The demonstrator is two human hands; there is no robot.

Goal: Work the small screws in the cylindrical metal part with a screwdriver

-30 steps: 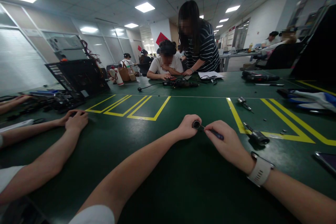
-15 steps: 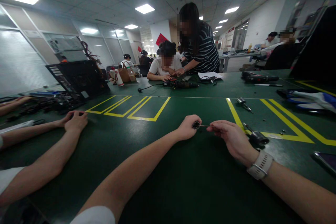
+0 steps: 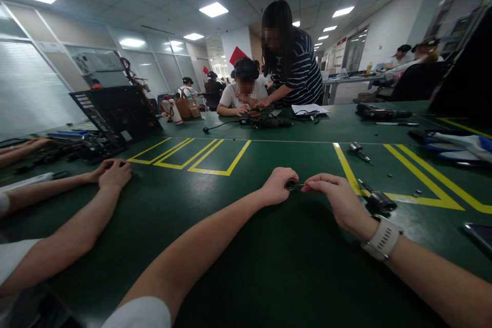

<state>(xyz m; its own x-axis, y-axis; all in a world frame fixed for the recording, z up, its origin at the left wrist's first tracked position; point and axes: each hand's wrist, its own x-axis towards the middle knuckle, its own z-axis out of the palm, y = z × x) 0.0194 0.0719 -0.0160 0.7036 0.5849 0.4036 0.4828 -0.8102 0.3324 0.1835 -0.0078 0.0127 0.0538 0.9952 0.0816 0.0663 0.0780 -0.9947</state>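
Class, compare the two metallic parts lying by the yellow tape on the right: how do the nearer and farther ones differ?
The nearer metallic part looks larger in the picture than the farther metallic part. The nearer one's thin shaft points away from the camera; the farther one's points towards it. The nearer lies across yellow tape, the farther on bare green. Both have a thick body.

place: office-like workshop | green workbench (image 3: 246, 266) | yellow tape (image 3: 345, 169) | ceiling light panel (image 3: 214, 9)
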